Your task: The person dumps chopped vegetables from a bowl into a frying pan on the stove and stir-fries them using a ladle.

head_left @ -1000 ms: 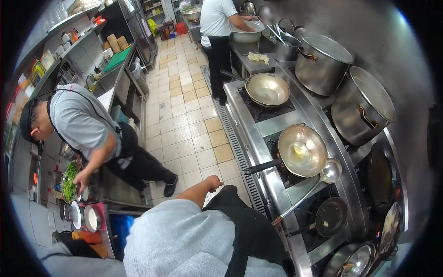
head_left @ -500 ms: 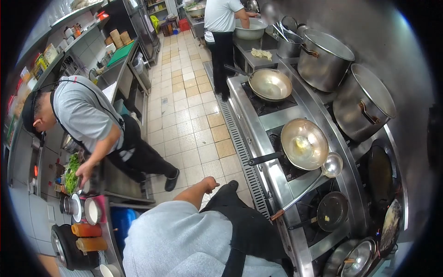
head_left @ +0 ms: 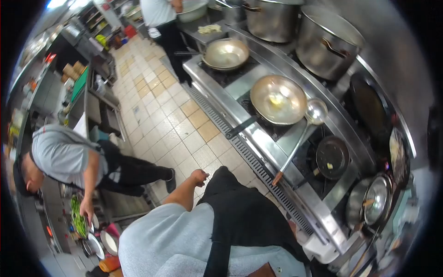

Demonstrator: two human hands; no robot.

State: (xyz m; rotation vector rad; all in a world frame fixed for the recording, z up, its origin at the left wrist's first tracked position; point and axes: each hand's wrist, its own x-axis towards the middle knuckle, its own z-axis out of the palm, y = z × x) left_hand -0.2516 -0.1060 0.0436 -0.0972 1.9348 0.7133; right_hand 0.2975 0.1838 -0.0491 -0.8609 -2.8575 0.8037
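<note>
My left hand [head_left: 199, 177] hangs in front of my black apron [head_left: 244, 207], over the tiled floor, its fingers curled in with nothing visible in them. My right hand cannot be made out. To the right stands the steel stove [head_left: 277, 150]. A wok [head_left: 278, 99] with something yellow in its middle rests on a burner, its black handle pointing at the aisle. Beside it lies a ladle [head_left: 316, 111], its long handle reaching the stove's front edge. A small dark pan [head_left: 332, 157] holds a small yellow piece.
Another wok [head_left: 225, 54] sits farther up the stove, near large pots [head_left: 325, 44]. At the left a co-worker [head_left: 64, 152] bends with a hand by green vegetables [head_left: 77, 216]. Another person [head_left: 159, 14] stands at the far end. Metal bowls [head_left: 377, 201] are at the lower right.
The view has swung to the right, so the stove and woks sit farther left and higher, with more items showing at the lower right. My left hand remains low with curled fingers.
</note>
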